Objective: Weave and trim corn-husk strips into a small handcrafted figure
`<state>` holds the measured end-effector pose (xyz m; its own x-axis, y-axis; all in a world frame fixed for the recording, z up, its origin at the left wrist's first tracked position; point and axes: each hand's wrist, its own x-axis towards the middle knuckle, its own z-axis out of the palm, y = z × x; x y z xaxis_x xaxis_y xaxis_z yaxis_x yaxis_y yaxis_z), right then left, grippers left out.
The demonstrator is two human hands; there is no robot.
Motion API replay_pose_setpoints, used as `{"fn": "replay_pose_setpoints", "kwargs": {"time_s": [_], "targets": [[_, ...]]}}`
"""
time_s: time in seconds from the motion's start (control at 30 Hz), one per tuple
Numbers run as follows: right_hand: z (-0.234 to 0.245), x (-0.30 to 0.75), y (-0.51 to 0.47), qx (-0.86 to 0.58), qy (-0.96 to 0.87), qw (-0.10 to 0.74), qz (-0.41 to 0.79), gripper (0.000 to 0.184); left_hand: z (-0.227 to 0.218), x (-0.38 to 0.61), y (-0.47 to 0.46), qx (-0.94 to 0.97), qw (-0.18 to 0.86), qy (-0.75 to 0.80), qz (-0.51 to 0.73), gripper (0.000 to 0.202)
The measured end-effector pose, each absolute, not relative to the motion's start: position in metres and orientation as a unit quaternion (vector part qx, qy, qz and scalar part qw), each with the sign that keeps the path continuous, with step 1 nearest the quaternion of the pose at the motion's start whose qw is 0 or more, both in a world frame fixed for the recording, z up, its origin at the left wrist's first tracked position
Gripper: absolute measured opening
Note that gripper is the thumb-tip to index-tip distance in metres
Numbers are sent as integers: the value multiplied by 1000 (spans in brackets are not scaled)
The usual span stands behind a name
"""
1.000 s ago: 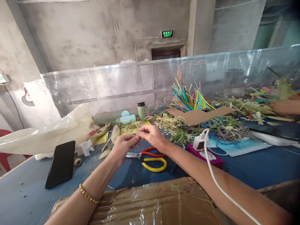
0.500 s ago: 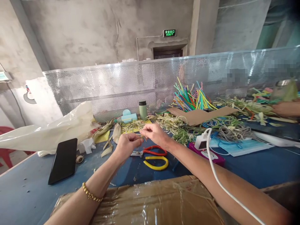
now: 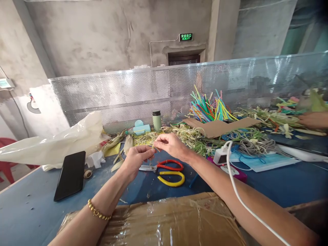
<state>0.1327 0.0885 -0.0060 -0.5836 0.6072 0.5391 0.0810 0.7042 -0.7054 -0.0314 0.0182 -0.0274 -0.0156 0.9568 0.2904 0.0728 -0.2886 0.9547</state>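
My left hand (image 3: 137, 159) and my right hand (image 3: 170, 145) meet above the table, fingertips touching. Both are closed in a pinch around a small, thin straw-coloured strand (image 3: 153, 147); most of it is hidden by the fingers. Just below them lie scissors (image 3: 170, 172) with one red and one yellow handle, blades pointing left. Dried corn husks (image 3: 128, 145) lie beyond my left hand. A heap of pale and green husk strips (image 3: 194, 138) spreads behind my right hand.
A black phone (image 3: 70, 176) lies at left near a plastic sheet (image 3: 69, 136). A taped cardboard box (image 3: 164, 222) is closest to me. A white cable (image 3: 238, 191) crosses my right forearm. Behind are a green bottle (image 3: 156, 121) and pipe cleaners (image 3: 208, 106). Another person's hand (image 3: 314, 119) is at far right.
My left hand has shifted slightly left and down, showing more of the scissor blades. My right hand has moved slightly right. Both keep their pinch.
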Motion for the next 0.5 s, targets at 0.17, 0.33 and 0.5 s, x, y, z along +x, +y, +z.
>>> {"fn": "replay_pose_setpoints", "kwargs": {"time_s": [0.17,0.33,0.5], "targets": [[-3,134,85,-204,-830,401,329,34,-28,-31,18,577,409,428,563,25],[-2,134,88,-203,-826,402,338,38,-26,-30,18,536,448,424,576,24],[-3,134,94,-257,-771,476,335,41,-26,-32,20,477,476,422,606,25]]}}
